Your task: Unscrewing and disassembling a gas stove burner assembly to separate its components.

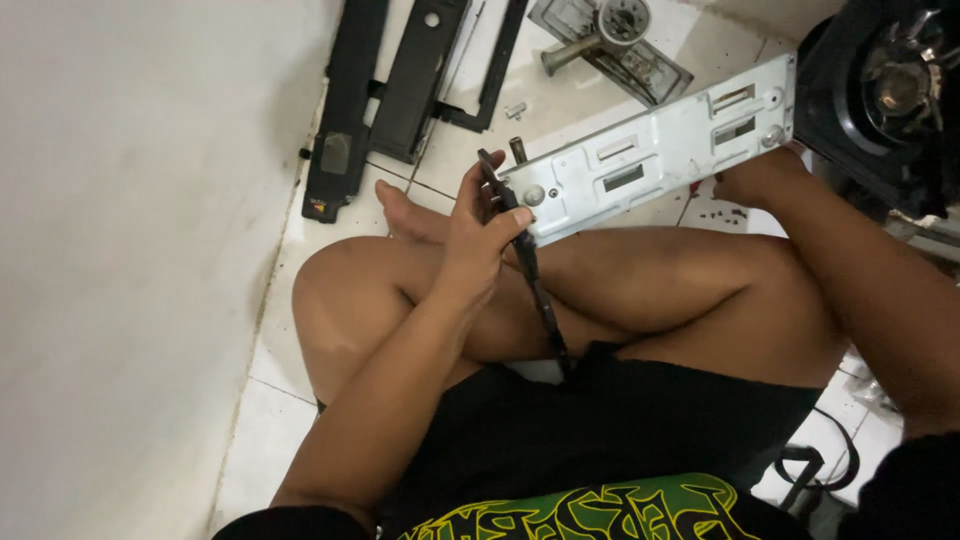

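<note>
A person sits cross-legged on a white tiled floor [270,420]. The left hand [478,228] has its grip clenched around a long, thin black plastic strip [530,275], which runs down across the legs. The right hand [755,178] holds the right end of a long grey perforated metal plate [655,150] (its grip is partly hidden). Black flat panels [400,90] lie farther off.

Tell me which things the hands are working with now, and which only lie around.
In hand:
- left hand holds a thin black strip
- right hand at the end of the silver metal bracket

Lying about:
- black panels
- clear-based metal part
- small dark screws
- black appliance
</note>
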